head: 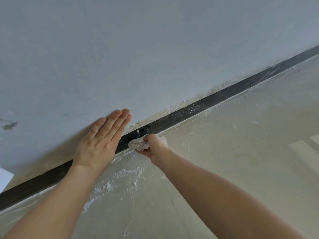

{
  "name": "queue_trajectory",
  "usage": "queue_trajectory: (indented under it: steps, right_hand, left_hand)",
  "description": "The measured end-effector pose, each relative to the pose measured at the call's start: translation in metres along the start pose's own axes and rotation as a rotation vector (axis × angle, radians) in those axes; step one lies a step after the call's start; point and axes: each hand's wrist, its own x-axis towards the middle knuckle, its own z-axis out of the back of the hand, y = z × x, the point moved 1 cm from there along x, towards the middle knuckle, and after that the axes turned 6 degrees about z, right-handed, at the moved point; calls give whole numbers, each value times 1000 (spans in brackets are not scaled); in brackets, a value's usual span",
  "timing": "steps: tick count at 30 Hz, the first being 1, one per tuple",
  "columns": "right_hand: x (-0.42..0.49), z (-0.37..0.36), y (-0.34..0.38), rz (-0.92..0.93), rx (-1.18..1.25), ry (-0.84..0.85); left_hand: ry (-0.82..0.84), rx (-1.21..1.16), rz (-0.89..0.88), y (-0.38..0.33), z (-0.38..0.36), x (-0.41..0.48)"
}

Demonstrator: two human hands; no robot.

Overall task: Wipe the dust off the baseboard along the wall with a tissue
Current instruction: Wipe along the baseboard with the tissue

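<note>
Head view: a crumpled white tissue [138, 144] is gripped by the right hand [154, 146] against the dark narrow baseboard [207, 100]; the left hand [101, 142], fingers straight, is pressed flat on the pale wall [138, 57].

light: soft, even, fairly bright | shadows: faint one beside the left hand [101, 140] on the wall [155, 49] | focus: middle sharp-ish, left edge smeary (looks like motion blur) | lens: wide-angle stretch toward the bottom corners

The scene was an indoor room at floor level: a pale painted wall [155, 49] met a dark baseboard [224, 95] and a cream floor [241, 152] flecked with white plaster-like splashes [110, 185], paint [172, 109] flaking nearby.
</note>
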Motion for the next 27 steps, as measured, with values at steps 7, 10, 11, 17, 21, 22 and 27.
queue_trajectory:
  steps: [7, 10, 11, 17, 21, 22, 27]
  right_hand:
    - [14, 46, 48, 101, 107, -158]
    - [3, 69, 57, 140, 287, -279]
    - [-3, 71, 56, 136, 307, -302]
    - [-21, 29, 10, -84, 152, 37]
    - [-32, -6, 6, -147, 206, 198]
    - [-32, -6, 13, -139, 229, 175]
    - [-29, 26, 57, -31, 262, 51]
  left_hand:
    - [23, 35, -35, 4, 2, -1]
    - [35, 49, -34, 6, 3, 1]
    - [38, 51, -34, 6, 3, 1]
    - [19, 72, -63, 5, 1, 0]
    - [26, 108, -96, 5, 3, -2]
    - [27, 106, -97, 6, 4, -2]
    - [28, 79, -80, 6, 4, -1]
